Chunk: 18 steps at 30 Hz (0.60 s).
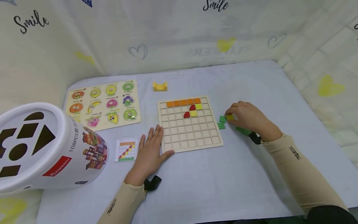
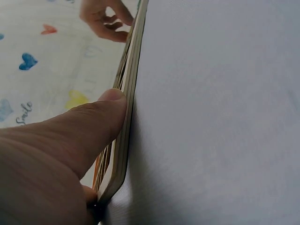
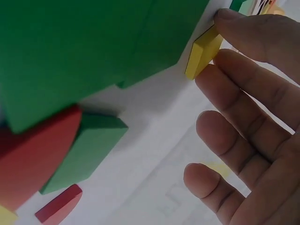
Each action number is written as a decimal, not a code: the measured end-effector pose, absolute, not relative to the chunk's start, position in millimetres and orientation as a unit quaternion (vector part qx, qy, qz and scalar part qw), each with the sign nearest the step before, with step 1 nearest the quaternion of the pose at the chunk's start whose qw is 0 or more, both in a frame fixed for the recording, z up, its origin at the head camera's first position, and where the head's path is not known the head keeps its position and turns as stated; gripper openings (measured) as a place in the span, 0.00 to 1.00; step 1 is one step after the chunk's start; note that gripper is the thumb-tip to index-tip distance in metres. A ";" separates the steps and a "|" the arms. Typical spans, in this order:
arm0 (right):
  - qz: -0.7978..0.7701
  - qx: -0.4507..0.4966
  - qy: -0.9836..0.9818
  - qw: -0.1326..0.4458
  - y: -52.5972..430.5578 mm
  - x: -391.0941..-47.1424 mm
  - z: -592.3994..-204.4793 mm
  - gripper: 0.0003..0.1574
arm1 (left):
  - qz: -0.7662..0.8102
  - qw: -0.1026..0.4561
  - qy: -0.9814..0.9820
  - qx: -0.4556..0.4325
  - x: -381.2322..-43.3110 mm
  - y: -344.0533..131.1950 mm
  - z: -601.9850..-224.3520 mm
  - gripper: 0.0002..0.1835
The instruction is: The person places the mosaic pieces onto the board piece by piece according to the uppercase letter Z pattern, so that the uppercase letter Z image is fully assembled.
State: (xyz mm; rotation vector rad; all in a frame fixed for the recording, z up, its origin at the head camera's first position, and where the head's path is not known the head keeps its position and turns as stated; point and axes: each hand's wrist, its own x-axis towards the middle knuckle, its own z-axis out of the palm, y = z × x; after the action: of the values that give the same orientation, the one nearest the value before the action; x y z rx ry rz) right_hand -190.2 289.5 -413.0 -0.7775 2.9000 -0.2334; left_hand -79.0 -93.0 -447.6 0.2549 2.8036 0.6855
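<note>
A wooden grid board [image 1: 179,138] lies mid-table, with orange squares [image 1: 183,102] in its top row and red and yellow pieces below them. My left hand [image 1: 149,155] lies at its near left corner, fingers straight, the thumb [image 2: 110,115] against the near edge. Right of the board, my right hand [image 1: 249,116] pinches a yellow square tile [image 3: 204,51] between thumb and fingertips. Two green tiles [image 1: 221,125] lie between that hand and the board. Green blocks [image 3: 93,145] and red pieces [image 3: 61,204] show beneath the right wrist.
Left of my left hand is a pattern card [image 1: 127,150]. Behind it lies a fruit picture board [image 1: 117,107]. A white shape-sorter bucket [image 1: 62,146] stands at the left. A yellow arched block [image 1: 160,87] sits beyond the grid board.
</note>
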 end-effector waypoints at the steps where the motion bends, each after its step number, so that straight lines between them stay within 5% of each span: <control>1: -0.072 -0.253 0.962 0.065 290.5 -190.0 -413.1 0.16 | 0.235 0.123 0.960 0.087 -79.2 -92.5 -447.5 0.56; 18: -0.085 -0.255 0.962 0.045 284.3 -195.3 -408.1 0.13 | 0.235 0.121 0.960 0.090 -80.0 -93.2 -448.5 0.56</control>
State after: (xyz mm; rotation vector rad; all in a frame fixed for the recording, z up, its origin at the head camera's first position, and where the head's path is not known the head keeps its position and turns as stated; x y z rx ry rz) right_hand -195.3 284.3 -408.1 -0.7782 2.9401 -0.2602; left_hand -80.0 -93.2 -448.5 0.2621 2.8046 0.6851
